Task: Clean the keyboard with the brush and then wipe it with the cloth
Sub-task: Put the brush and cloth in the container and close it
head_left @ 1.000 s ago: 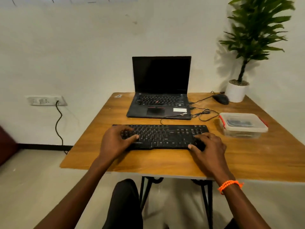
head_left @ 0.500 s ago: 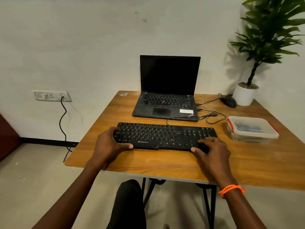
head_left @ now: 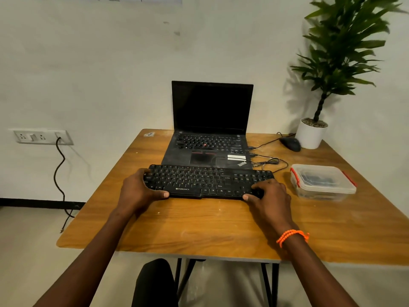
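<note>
Black keyboard (head_left: 208, 181) gripped at both ends, left hand (head_left: 138, 191) and right hand (head_left: 269, 199) curled round it

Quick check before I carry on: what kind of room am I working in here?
Probably a small office or home work corner: a wooden table against a plain wall, with an open laptop, a separate keyboard and a potted plant.

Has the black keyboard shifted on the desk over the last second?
Yes. The keyboard has slid away from the person, toward the laptop: its far edge now meets the laptop's front edge, where bare wood showed before.
</note>
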